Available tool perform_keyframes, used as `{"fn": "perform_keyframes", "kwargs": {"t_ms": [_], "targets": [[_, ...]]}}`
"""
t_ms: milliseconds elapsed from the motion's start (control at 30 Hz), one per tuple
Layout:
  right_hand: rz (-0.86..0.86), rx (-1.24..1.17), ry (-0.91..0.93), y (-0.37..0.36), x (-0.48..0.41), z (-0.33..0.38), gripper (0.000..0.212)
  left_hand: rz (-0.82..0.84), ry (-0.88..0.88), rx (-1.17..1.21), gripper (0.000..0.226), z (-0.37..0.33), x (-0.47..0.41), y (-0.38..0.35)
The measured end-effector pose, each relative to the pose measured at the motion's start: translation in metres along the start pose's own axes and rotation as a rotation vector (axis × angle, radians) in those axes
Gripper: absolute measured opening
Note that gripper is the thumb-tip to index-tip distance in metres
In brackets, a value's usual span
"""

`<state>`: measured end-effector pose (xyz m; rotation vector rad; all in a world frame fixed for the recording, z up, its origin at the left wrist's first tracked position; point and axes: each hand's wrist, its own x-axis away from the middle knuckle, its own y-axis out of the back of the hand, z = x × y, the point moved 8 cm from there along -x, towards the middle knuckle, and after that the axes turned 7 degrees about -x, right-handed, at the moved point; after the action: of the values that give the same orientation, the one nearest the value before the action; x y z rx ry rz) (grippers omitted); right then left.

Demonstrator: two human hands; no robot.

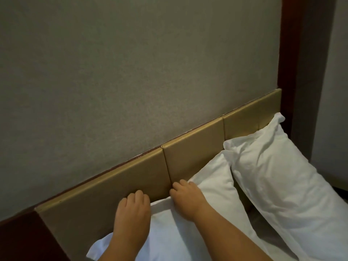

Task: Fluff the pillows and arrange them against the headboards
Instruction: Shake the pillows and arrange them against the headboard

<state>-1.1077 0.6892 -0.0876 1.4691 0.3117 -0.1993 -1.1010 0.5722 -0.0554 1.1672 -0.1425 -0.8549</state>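
Note:
A white pillow (212,187) leans against the tan padded headboard (143,172) in the lower middle. My left hand (132,211) and my right hand (186,198) both sit on its top edge, fingers curled over the edge next to the headboard. A second white pillow (278,170) lies to the right, its top corner touching the headboard and its left edge overlapping the first pillow's right side.
A grey textured wall (131,72) rises above the headboard. A dark red wooden post (293,72) stands at the right end, and dark wood trim (24,234) borders the headboard at lower left. A strip of bed sheet (267,238) shows between the pillows.

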Motion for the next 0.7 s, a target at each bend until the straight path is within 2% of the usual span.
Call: {"fn": "perform_keyframes", "kwargs": {"t_ms": [133,433,700], "targets": [[0.049,0.032,-0.133,0.014,0.004,-0.023,0.020,-0.005,0.028,0.010,0.030,0.008,0.004,0.010],[-0.046,0.068,-0.114,0.057,-0.013,-0.029,0.021,-0.033,0.147,0.008,0.027,0.021,-0.019,0.029],[0.002,0.116,-0.054,0.075,-0.021,-0.031,0.020,-0.084,0.168,-0.037,0.023,0.026,-0.025,0.036]]}}
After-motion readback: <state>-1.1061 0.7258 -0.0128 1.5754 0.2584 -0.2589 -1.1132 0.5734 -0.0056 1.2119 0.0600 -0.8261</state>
